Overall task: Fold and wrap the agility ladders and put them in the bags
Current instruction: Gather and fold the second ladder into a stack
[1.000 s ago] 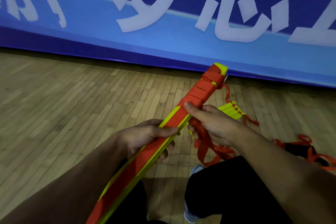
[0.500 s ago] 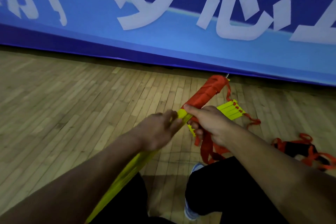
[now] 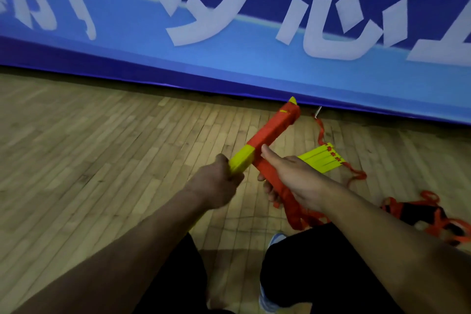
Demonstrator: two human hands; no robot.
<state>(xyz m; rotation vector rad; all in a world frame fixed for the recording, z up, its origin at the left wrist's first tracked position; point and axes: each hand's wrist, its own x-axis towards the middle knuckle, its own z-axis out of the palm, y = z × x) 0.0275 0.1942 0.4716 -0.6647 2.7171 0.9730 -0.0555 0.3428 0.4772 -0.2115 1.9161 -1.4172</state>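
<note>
- Left hand is clenched round the yellow end of the ladder bundle, which is held up off the wood floor in front of the knees.
- Right hand grips the red strap against the bundle, thumb pressed on top.
- Risk: ease that thumb and the wrap likely slackens, rungs fanning out.
- Loose strap trails toward the second ladder on the floor, and could snag it.
- A black bag lies near, tangled in strap.

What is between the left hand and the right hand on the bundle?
In the head view, a short yellow stretch of the ladder bundle lies between the left hand and the right hand, then the red strap wrapping begins.
</note>
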